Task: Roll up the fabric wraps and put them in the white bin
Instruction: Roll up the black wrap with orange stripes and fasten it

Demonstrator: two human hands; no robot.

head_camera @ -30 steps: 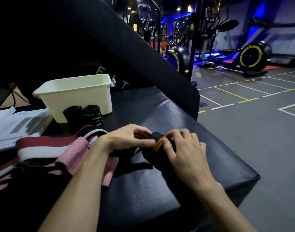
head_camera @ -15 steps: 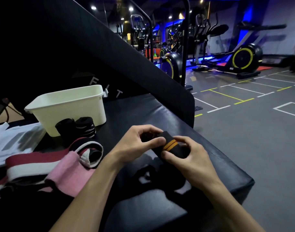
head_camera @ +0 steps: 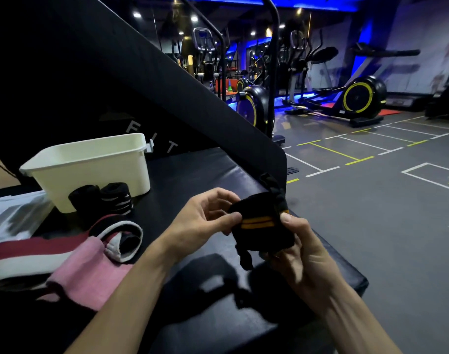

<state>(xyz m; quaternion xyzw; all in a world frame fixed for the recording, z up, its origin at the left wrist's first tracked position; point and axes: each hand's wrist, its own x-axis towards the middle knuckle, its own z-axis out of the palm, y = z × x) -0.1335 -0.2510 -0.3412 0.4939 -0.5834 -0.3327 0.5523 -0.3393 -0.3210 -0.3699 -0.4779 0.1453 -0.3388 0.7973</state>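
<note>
Hands, left (head_camera: pixel 201 221) and right (head_camera: pixel 303 254), grip black wrap (head_camera: pixel 263 232), hiding its underside.

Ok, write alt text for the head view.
Both hands, left hand and right hand, hold a rolled black wrap with orange stripes above a black padded bench; a white bin stands to the left.

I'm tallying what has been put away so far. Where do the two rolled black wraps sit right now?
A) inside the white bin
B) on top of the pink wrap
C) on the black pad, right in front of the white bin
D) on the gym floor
C: the two rolled black wraps stand on the black pad against the front wall of the white bin, not inside it.
</note>
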